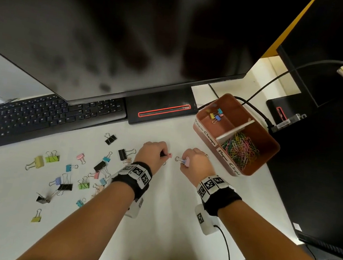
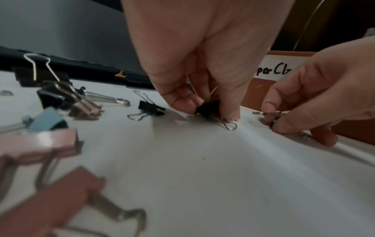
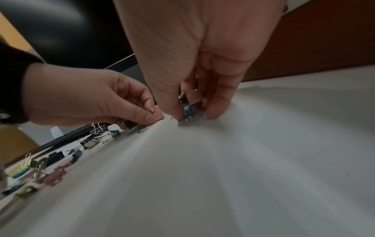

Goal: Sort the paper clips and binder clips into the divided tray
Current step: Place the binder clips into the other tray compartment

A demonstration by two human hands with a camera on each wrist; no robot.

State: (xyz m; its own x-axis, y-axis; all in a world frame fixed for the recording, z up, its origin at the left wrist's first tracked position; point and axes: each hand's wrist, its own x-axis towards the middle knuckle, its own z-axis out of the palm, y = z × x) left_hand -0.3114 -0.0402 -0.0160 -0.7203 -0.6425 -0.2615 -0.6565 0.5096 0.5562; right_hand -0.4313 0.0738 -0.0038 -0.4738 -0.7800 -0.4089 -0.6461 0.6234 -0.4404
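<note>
At the far left of the white desk [image 1: 169,203], in front of the black keyboard [image 1: 40,116], lay the unsorted binder clips [image 1: 72,174]: black, yellow, green, pink, blue and lilac, scattered loosely with their wire handles splayed at odd angles, some touching.

Nearer the middle, the left hand [image 1: 153,153] pressed low on the desk, its grip narrow and pinched on a small black binder clip [image 2: 209,109], with a small pink clip [image 1: 170,155] showing at the fingertips in the head view. Just beside it, the right hand [image 1: 194,162] had its grip closed on a pale lilac clip [image 1: 186,161]; the right wrist view showed a blue clip [image 3: 189,110] under the same fingers.

To the right stood the brown divided tray [image 1: 271,140], split by a white divider [image 1: 236,128]. Its far compartment held a few coloured binder clips, its near one a heap of bright paper clips [image 1: 240,149].

The risks were likely these. Each hand seemed to hold more than one clip in a shallow fingertip pinch, so one could slip out on the lift. The smooth little bodies and loose handles would favour that. A clip released short of the divider would land among the paper clips, since that compartment sat nearer the hands. A forearm swung leftward could also scatter the remaining pile.
</note>
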